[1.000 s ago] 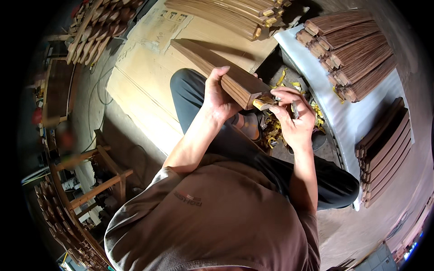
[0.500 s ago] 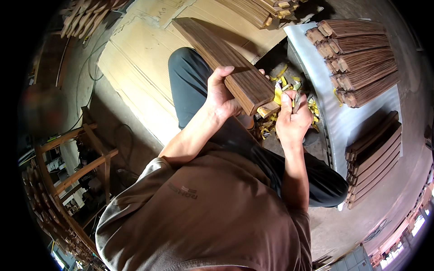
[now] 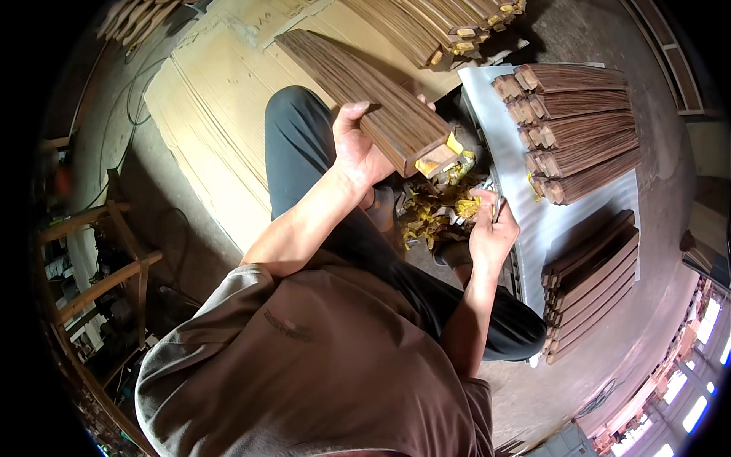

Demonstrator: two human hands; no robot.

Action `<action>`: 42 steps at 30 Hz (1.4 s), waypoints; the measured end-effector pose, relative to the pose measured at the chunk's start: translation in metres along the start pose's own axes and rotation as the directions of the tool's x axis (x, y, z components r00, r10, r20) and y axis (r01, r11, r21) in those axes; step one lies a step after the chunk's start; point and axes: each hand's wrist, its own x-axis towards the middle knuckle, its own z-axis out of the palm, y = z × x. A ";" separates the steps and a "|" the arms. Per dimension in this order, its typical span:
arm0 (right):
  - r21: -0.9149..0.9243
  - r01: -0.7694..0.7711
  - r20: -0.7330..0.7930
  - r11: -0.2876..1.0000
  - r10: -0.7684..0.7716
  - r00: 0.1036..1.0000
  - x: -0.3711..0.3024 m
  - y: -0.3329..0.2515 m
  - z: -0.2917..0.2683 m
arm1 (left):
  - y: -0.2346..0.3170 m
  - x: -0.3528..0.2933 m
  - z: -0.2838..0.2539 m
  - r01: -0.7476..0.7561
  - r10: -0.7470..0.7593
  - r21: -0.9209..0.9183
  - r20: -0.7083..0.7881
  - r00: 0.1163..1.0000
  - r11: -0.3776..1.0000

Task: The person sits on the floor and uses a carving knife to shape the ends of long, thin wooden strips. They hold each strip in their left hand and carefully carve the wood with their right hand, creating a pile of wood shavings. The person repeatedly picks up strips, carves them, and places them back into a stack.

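Wooden rail point(image 3: 364, 97): long, dark brown, with fine streaks of grain running lengthwise; broad flat upper face, narrower side face, crisp edges; lit along the top
Rail's place: held up in the left hand, slanting from the upper left down to the right, beside the raised knee, with its far end over the cardboard
Tenon point(image 3: 436, 163): short, paler stub on the near end, stepped in from the rail's full section
Yellow tape point(image 3: 454, 143): on the tenon, with a loose bit standing off the corner
Left hand point(image 3: 358, 152): clamped on the rail, thumb on the upper face, fingers passing beneath, fingertips showing at the opposite edge
Right hand point(image 3: 493, 238): apart from the rail, fingers curled in, thumb and forefinger closed on a slim grey tool point(image 3: 499, 206); its exact kind is too small to tell
Tape scraps point(image 3: 426, 217): crumpled yellow heap on the floor below the tenon
Cardboard point(image 3: 205, 129): flattened sheet at left, with bundled rails point(image 3: 411, 30) on its far part
White sheet point(image 3: 525, 221): at right, under a fanned stack of tenoned rails point(image 3: 590, 133) and a neat stack of darker slats point(image 3: 598, 286)
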 end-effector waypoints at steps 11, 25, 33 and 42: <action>-0.174 0.295 0.021 0.939 -0.296 0.955 0.019 -0.012 0.006 | -0.004 -0.008 -0.022 0.040 -0.039 0.013 -0.025 0.999 0.999; 0.385 -0.269 0.268 0.883 0.172 0.948 0.036 -0.018 0.035 | -0.012 -0.003 -0.024 0.055 -0.054 0.008 -0.082 0.995 0.998; 0.619 -0.467 0.397 0.632 0.262 0.880 -0.018 -0.021 0.032 | -0.021 0.032 -0.028 0.021 -0.021 -0.022 0.018 1.000 1.000; 0.579 0.298 -0.272 0.759 -0.165 0.948 -0.003 -0.072 -0.043 | -0.015 0.030 -0.055 0.093 -0.096 -0.036 -0.082 0.992 0.995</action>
